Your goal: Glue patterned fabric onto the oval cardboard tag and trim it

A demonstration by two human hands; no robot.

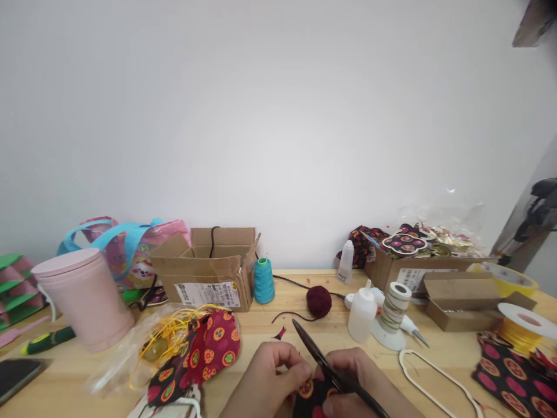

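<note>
Low in the middle, my left hand is closed, thumb and fingers pinching the edge of a dark fabric piece with red and orange round motifs. Beside it, my right hand is closed around black scissors. Their pointed tip slants up and left, and the handle end runs to the lower right. The right thumb also rests by the fabric. Part of the fabric is hidden by the hands and the bottom edge. A small dark and red scrap lies on the table just beyond my hands.
Beyond my hands are a maroon yarn ball, teal thread cone, white squeeze bottle and ribbon spool. Left are printed fabric, a cardboard box and pink bin. A thin cream frame lies right.
</note>
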